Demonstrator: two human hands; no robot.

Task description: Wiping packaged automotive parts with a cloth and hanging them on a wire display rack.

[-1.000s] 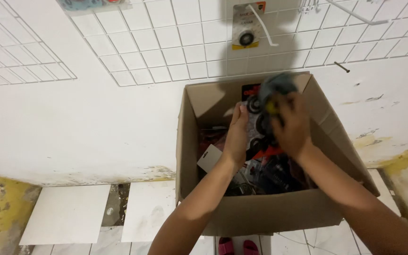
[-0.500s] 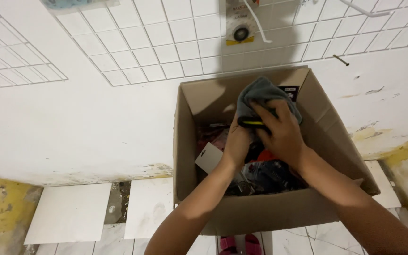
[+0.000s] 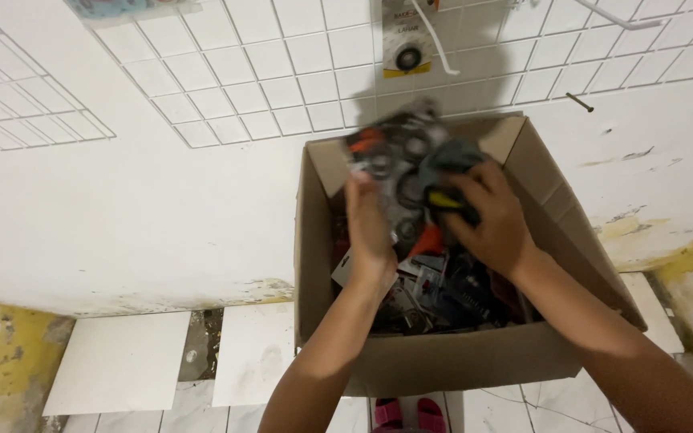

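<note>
An open cardboard box (image 3: 459,365) stands against the white wall, filled with several packaged parts in black, red and white. My left hand (image 3: 368,220) grips a blurred bundle of flat packets (image 3: 391,164) with black rings and orange patches, raised above the box. My right hand (image 3: 491,216) is closed on a grey cloth-like bundle (image 3: 451,164) with a yellow and black piece (image 3: 443,200) under the fingers. Both hands are close together over the middle of the box.
A white wire grid (image 3: 266,72) hangs on the wall behind, with a carded part (image 3: 407,40) hooked on it. A nail (image 3: 579,102) sticks out of the wall. White floor tiles (image 3: 122,361) lie at left, and pink slippers (image 3: 407,415) show at the bottom.
The view has come closer to the box. My left hand rose out of the box with a bundle of packets; my right hand stays closed on the grey bundle.
</note>
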